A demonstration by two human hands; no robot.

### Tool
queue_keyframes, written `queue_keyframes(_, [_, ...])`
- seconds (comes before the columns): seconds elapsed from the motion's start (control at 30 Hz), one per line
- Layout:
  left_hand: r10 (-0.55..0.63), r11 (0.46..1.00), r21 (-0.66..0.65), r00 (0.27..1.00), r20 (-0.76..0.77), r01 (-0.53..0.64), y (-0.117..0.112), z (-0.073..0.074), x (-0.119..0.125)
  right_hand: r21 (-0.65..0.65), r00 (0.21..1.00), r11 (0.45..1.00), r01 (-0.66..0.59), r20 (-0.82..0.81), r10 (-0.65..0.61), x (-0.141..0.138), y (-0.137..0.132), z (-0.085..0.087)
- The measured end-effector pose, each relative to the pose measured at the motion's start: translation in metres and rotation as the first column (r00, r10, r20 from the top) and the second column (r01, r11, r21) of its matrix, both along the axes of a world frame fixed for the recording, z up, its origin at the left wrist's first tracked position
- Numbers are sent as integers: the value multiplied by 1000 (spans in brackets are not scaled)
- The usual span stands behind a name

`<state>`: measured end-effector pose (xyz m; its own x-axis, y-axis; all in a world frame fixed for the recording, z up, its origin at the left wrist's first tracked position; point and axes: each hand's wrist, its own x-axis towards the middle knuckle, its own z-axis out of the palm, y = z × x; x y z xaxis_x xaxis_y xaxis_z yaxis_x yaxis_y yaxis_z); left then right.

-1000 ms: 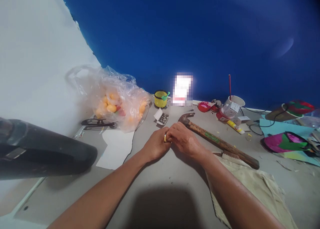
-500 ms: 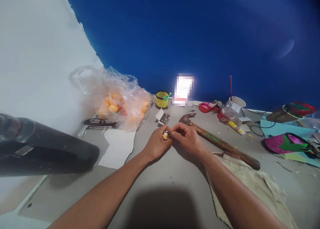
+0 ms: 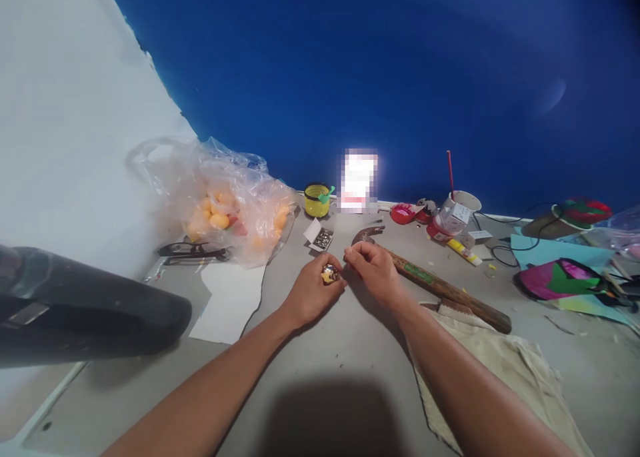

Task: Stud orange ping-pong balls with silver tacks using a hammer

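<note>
My left hand (image 3: pixel 309 292) rests on the grey table with its fingers curled round a small shiny gold and silver ball (image 3: pixel 329 274). My right hand (image 3: pixel 374 274) sits just to the right of it, fingers pinched together at the ball's side; whether it touches the ball or holds something tiny I cannot make out. A wooden-handled hammer (image 3: pixel 430 285) lies just behind my right hand, head toward the wall.
A clear plastic bag of orange and red pieces (image 3: pixel 227 207) lies back left, scissors (image 3: pixel 193 250) and white paper (image 3: pixel 230 300) by it. A small open box of pins (image 3: pixel 320 237), yellow tin (image 3: pixel 317 199), paper cup (image 3: pixel 457 210), coloured paper crafts (image 3: pixel 565 277), beige cloth (image 3: pixel 500 370) and a dark object (image 3: pixel 85 310) surround.
My hands have drawn slightly apart. The shiny ball, hidden between the fingers a second ago, now shows in my left hand. The view has shifted a little.
</note>
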<state>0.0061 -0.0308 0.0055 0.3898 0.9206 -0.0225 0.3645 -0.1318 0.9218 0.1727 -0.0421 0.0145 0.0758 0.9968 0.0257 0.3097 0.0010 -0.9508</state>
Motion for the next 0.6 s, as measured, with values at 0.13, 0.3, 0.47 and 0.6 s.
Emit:
queue_keyframes(0.13, [-30,990,-126,977,209,57,1,6,-5,23,996,999,-31,79,29,1,1,-1])
queue_keyframes(0.3, [77,889,-421,847,526,181,4,-1,-4,80,981,992,98,160,-109,6,5,-6])
queue_keyframes(0.47, [189,819,-528,765,615,223,6,-2,-2,206,842,960,190,469,-267,21,11,-13])
queue_keyframes(0.6, [246,796,-561,725,644,229,8,-2,-3,171,622,971,170,746,-240,27,11,-16])
